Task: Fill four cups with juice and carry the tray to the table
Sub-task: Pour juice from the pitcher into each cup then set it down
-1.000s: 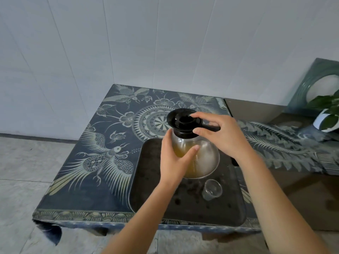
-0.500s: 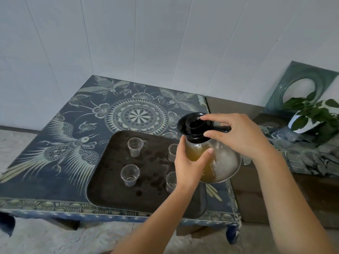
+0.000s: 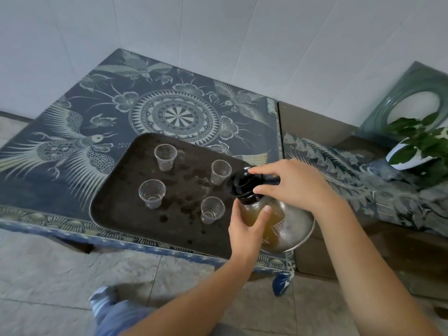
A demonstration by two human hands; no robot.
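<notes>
A dark tray [image 3: 116,207] lies on the patterned blue table [image 3: 101,110]. Several clear plastic cups stand on it: one at the back left [image 3: 165,157], one at the back right [image 3: 220,172], one at the front left [image 3: 152,197] and one at the front right [image 3: 212,210]. They look almost empty. A glass jug [image 3: 283,225] with amber juice and a black lid [image 3: 242,184] hangs tilted over the tray's right end. My left hand [image 3: 247,230] cups the jug's belly. My right hand [image 3: 295,184] grips its black handle beside the lid.
A lower brown side table [image 3: 315,127] with a patterned cloth [image 3: 351,180] stands to the right. A potted green plant [image 3: 419,146] and a green round-holed panel [image 3: 412,95] sit at the far right. White wall behind, grey tiled floor [image 3: 48,267] below.
The jug has shifted from over the tray's middle to its right end, and the view has swung left, so the cups now show. Both hands keep their hold.
</notes>
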